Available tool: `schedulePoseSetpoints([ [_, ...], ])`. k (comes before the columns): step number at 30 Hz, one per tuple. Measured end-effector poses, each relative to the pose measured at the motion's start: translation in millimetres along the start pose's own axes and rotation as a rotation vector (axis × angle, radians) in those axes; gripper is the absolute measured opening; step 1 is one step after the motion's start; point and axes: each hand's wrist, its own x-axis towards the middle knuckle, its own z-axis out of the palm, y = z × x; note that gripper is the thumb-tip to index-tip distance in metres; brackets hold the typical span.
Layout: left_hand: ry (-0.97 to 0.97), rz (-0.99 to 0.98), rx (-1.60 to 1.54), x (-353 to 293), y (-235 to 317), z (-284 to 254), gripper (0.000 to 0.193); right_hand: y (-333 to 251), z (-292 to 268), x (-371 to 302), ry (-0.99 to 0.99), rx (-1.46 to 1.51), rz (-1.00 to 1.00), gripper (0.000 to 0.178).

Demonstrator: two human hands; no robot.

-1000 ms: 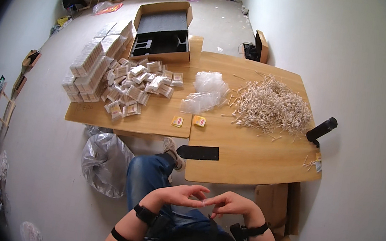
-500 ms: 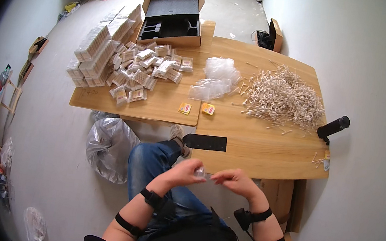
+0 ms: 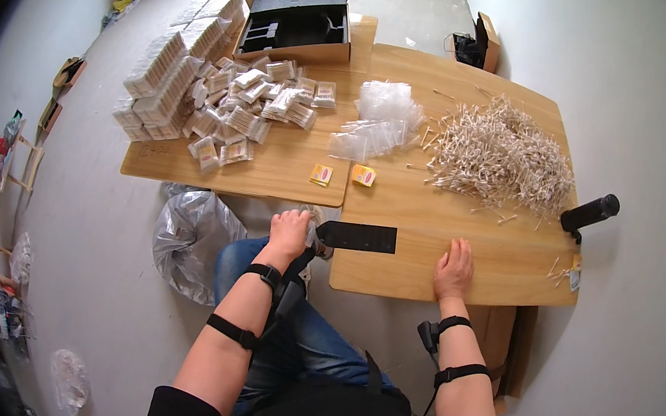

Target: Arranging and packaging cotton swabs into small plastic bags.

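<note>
A person's hands are parting at the worktop (image 3: 375, 273), with swabs (image 3: 501, 159) massing loose at two o'clock from the centre of the view. Many packs (image 3: 247, 124) are already holding their swabs, lying heaped at eleven o'clock, while tidy stacks (image 3: 166, 91) of more are rising at ten. Left over, the big loose pile is still lying unbagged, and flat clear bags (image 3: 386, 101) are waiting just past twelve (two bunches, one nearer than the other). Yellow cards (image 3: 321, 174) are sitting near the seam below them.

At eight o'clock, close to the centre, the left hand (image 3: 289, 232) is hanging beside the pointed end of a black strip (image 3: 359, 235), its fingers curling downward; something pale is showing next to them, but whether they are gripping it cannot be told. Towards four o'clock, the right hand (image 3: 454, 272) is resting palm down on the worktop, its fingers stretching straight, lying close together and holding nothing visible.

Half a second earlier, both hands were hovering near each other short of the edge, a clear piece showing at the left fingers; now they are spreading wide apart. The piles are looking unchanged.
</note>
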Motion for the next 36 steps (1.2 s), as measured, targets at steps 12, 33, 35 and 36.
schedulePoseSetpoints([
  [12, 0.072, 0.145, -0.227, 7.5, 35.5, 1.0, 0.042, 1.0, -3.9, 1.8, -0.008, 0.011, 0.028, 0.041],
  [33, 0.007, 0.208, -0.191, 0.4, 111.9, -5.8, 0.074, -1.6, -6.8, 2.5, -0.027, 0.026, 0.038, 0.041],
  [35, 0.091, 0.207, -0.272, -2.5, 119.3, 4.4, 0.073, -1.2, -6.7, 2.5, -0.026, 0.027, 0.040, 0.040],
  [36, 0.172, 0.200, -0.350, -3.7, 123.0, 12.4, 0.072, 0.4, -4.8, 2.6, -0.013, 0.015, 0.035, 0.041],
])
